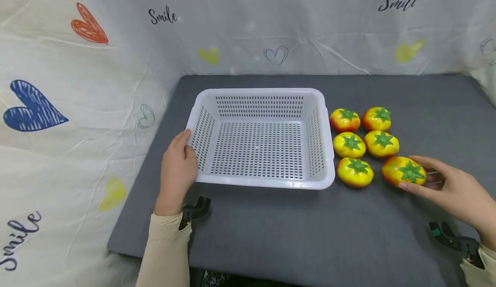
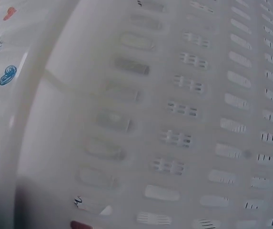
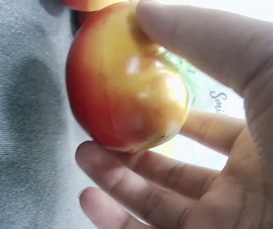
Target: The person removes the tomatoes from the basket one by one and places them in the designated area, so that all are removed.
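A white perforated plastic basket (image 1: 255, 149) sits on the dark table. My left hand (image 1: 178, 170) grips its left rim; the left wrist view shows the slotted wall (image 2: 188, 109) close up. At the right, my right hand (image 1: 449, 188) pinches a shiny yellow-red tomato with a green star-shaped top (image 1: 404, 171) between thumb and fingers. In the right wrist view the thumb lies across the tomato (image 3: 126, 81) and the fingers support its other side. Several similar tomatoes (image 1: 350, 145) stand in two columns between the basket and the right hand.
A grey cloth-covered table (image 1: 271, 231) carries everything. Behind it and on the left hangs a pale curtain (image 1: 240, 28) printed with hearts and "Smile". Black camera mounts (image 1: 195, 208) sit on both wrists.
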### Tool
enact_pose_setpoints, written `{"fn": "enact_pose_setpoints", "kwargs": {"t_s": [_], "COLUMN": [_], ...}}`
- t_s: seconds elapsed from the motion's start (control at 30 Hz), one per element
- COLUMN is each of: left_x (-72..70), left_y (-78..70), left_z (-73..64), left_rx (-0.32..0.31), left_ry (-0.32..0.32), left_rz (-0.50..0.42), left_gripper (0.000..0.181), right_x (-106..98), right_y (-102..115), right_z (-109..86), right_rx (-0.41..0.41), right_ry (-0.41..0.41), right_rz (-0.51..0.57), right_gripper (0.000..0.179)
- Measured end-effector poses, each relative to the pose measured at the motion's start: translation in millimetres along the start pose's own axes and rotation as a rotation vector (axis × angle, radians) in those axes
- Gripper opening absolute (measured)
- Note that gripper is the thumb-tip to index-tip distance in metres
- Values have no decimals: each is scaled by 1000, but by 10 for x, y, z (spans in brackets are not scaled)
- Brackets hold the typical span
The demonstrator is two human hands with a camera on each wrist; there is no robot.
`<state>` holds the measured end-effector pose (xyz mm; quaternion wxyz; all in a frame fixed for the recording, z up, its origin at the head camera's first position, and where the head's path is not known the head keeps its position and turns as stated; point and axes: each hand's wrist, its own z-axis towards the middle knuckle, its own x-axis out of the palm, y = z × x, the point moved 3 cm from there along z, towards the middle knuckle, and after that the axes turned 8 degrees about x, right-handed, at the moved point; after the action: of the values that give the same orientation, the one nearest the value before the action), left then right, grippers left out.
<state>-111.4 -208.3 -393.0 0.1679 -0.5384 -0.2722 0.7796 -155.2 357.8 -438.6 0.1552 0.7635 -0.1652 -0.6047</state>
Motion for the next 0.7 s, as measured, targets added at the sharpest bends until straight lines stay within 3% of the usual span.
{"fn": "enact_pose_setpoints", "kwargs": {"t_s": [0.27,0.7], "left_x": [-26,-39], "left_y": [-23,-12], "left_z": [0,25], "left_rx": [5,-44], "left_ry": [3,59], "left_rz": [30,24], "left_gripper": [50,52], "right_x": [73,136], "right_y": [-99,-28], "right_z": [22,22], "right_rx": [19,12], "right_ry": [35,60], "right_rz": [20,-1], "right_gripper": [95,93]}}
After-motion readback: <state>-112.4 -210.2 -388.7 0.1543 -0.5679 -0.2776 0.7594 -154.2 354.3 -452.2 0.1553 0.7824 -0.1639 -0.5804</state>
